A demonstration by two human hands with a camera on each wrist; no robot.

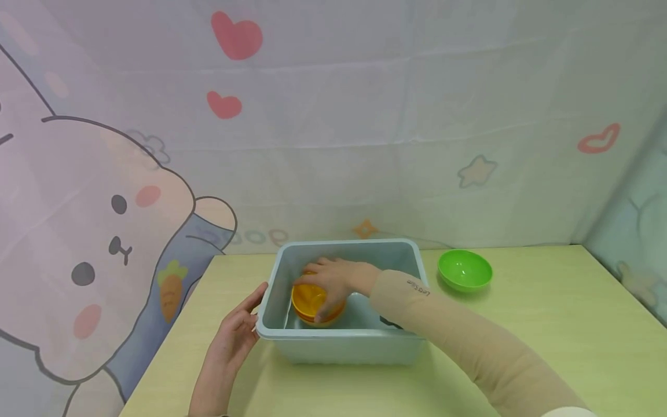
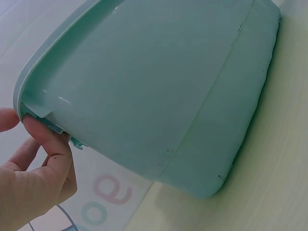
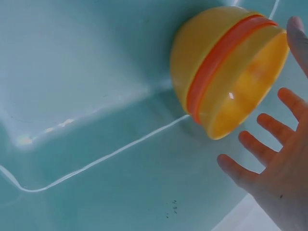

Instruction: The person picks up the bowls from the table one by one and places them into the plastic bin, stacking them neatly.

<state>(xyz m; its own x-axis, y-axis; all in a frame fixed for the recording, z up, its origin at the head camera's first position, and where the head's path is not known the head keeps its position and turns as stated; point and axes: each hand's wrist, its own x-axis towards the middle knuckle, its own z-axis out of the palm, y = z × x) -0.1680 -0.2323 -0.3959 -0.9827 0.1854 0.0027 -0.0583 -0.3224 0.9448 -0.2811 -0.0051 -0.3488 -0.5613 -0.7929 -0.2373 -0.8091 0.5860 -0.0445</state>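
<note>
A stack of nested yellow and orange bowls [image 1: 307, 298] sits inside the light blue-green plastic bin [image 1: 349, 350], toward its left end. Over the stack, my right hand [image 1: 336, 281] reaches down with its fingers spread. In the right wrist view the thumb [image 3: 298, 41] lies right at the top bowl's rim, while the other fingers stand apart from the bowls [image 3: 211, 72]. My left hand [image 1: 237, 336] holds the bin's left rim. The left wrist view shows its fingers [image 2: 50, 144] tucked under that rim, with the thumb on the other side.
A bright green bowl [image 1: 465, 271] stands upright on the pale yellow table [image 1: 526, 301], right of the bin. Behind the table hangs a printed cloth [image 1: 354, 174] with hearts and a cartoon animal. The right forearm crosses the bin's right front corner.
</note>
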